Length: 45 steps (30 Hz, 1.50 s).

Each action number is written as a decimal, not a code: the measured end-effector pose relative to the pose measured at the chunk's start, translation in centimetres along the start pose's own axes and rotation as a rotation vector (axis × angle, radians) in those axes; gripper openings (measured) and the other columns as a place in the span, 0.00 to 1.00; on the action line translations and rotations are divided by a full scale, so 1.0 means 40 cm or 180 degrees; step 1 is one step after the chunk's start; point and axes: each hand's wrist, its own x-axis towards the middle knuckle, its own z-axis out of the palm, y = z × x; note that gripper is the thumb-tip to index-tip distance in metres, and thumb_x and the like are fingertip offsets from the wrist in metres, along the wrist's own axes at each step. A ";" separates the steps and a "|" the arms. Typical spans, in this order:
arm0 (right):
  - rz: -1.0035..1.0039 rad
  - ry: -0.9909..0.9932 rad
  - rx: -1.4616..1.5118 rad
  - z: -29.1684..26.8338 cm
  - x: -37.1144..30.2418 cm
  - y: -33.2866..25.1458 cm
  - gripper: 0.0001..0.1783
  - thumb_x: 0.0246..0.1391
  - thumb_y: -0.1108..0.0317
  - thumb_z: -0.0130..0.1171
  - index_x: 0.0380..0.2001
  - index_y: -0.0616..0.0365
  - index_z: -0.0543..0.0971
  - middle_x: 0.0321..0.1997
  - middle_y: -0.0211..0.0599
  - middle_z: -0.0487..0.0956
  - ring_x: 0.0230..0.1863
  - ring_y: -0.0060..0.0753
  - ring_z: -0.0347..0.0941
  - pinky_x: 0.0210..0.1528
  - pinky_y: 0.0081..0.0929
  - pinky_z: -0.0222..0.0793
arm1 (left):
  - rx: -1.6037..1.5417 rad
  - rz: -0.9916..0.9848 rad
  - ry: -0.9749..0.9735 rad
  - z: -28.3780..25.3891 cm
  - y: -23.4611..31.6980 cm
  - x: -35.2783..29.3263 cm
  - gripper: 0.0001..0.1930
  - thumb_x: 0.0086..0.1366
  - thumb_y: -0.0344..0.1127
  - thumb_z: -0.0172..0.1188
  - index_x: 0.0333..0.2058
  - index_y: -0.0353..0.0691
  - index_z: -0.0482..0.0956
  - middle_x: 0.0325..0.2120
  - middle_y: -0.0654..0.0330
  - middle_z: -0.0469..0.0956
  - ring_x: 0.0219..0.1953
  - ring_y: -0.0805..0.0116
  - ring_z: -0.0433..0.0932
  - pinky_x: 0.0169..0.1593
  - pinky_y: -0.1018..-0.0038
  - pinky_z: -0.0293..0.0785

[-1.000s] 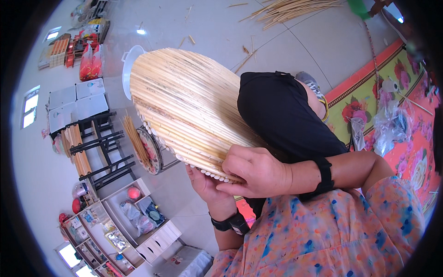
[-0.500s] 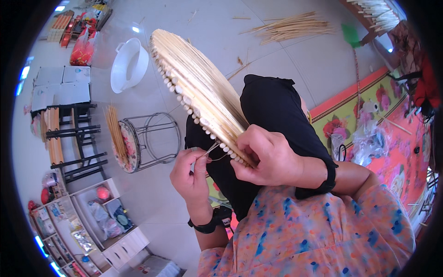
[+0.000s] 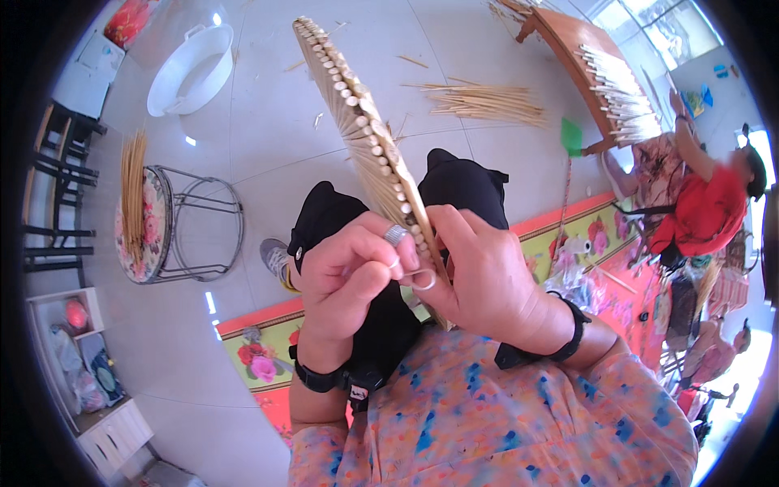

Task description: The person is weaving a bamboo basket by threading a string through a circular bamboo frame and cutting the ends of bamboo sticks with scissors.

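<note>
A flat panel of pale plant stalks (image 3: 334,101) rises on edge between my knees, its rim lined with round cut stalk ends. My right hand (image 3: 491,268) grips its lower end, with the thumb and fingers on either side of the rim. Beside that end, my left hand (image 3: 345,280) pinches a thin pale thread (image 3: 426,284), which loops out next to the lower rim. The bent fingers hide part of the thread and the spot where it meets the panel.
Loose stalks (image 3: 487,104) lie on the tiled floor ahead. A round stool (image 3: 166,219) on the left carries a stalk bundle (image 3: 134,195), with a white basin (image 3: 192,71) beyond. At right stand a wooden bench (image 3: 560,49) with white stalks and a person in red (image 3: 706,207).
My view has swung to the right, showing the bench and people. The panel now stands more upright, rim towards me. My left hand has come closer to my right, still pinching the thread.
</note>
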 end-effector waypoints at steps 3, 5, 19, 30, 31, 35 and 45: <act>0.0082 0.0196 0.0006 0.027 -0.005 0.000 0.14 0.49 0.67 0.63 0.33 0.59 0.68 0.21 0.44 0.74 0.22 0.52 0.74 0.22 0.43 0.71 | 0.0444 -0.0109 0.0076 -0.021 0.001 -0.007 0.07 0.68 0.29 0.57 0.32 0.29 0.75 0.33 0.57 0.75 0.33 0.72 0.74 0.38 0.78 0.71; 0.0106 0.0120 -0.0109 0.026 -0.007 -0.013 0.14 0.49 0.67 0.63 0.34 0.59 0.68 0.21 0.44 0.74 0.22 0.53 0.74 0.23 0.44 0.71 | 0.0337 -0.0046 0.0147 -0.021 0.018 -0.002 0.07 0.68 0.28 0.57 0.32 0.30 0.74 0.32 0.57 0.75 0.33 0.73 0.74 0.38 0.78 0.71; 0.0087 0.0167 -0.0493 0.022 -0.017 -0.009 0.14 0.51 0.67 0.63 0.35 0.59 0.69 0.20 0.46 0.75 0.21 0.54 0.75 0.22 0.44 0.70 | 0.0412 -0.0260 0.0202 -0.020 0.025 0.007 0.11 0.67 0.33 0.56 0.28 0.32 0.72 0.30 0.56 0.74 0.32 0.70 0.73 0.38 0.74 0.72; 0.0460 0.0311 -0.0337 -0.034 0.035 -0.016 0.14 0.60 0.64 0.57 0.26 0.64 0.75 0.17 0.50 0.74 0.20 0.56 0.74 0.22 0.41 0.68 | -0.1319 -0.0425 0.0447 0.020 -0.104 -0.005 0.09 0.71 0.33 0.54 0.32 0.35 0.74 0.30 0.61 0.76 0.35 0.73 0.73 0.44 0.74 0.70; 0.0470 0.0302 -0.0346 -0.034 0.032 -0.015 0.14 0.60 0.64 0.57 0.26 0.64 0.75 0.17 0.50 0.74 0.20 0.56 0.74 0.22 0.41 0.68 | -0.1334 -0.0430 0.0453 0.020 -0.094 -0.004 0.09 0.71 0.33 0.54 0.32 0.35 0.74 0.30 0.61 0.76 0.35 0.73 0.73 0.44 0.74 0.70; 0.0429 0.0325 -0.0660 -0.025 0.020 0.000 0.14 0.59 0.63 0.58 0.25 0.62 0.74 0.18 0.51 0.74 0.21 0.59 0.73 0.22 0.43 0.67 | -0.0386 -0.0392 0.0309 0.017 -0.048 -0.005 0.08 0.69 0.31 0.57 0.31 0.33 0.75 0.28 0.64 0.77 0.34 0.77 0.74 0.42 0.78 0.71; 0.0131 0.0626 -0.0575 -0.012 0.007 0.055 0.13 0.57 0.65 0.60 0.24 0.62 0.71 0.16 0.49 0.73 0.19 0.56 0.72 0.21 0.42 0.66 | 0.3076 0.0260 0.1016 -0.082 0.055 -0.012 0.03 0.61 0.27 0.64 0.30 0.33 0.83 0.34 0.54 0.81 0.35 0.67 0.80 0.40 0.72 0.74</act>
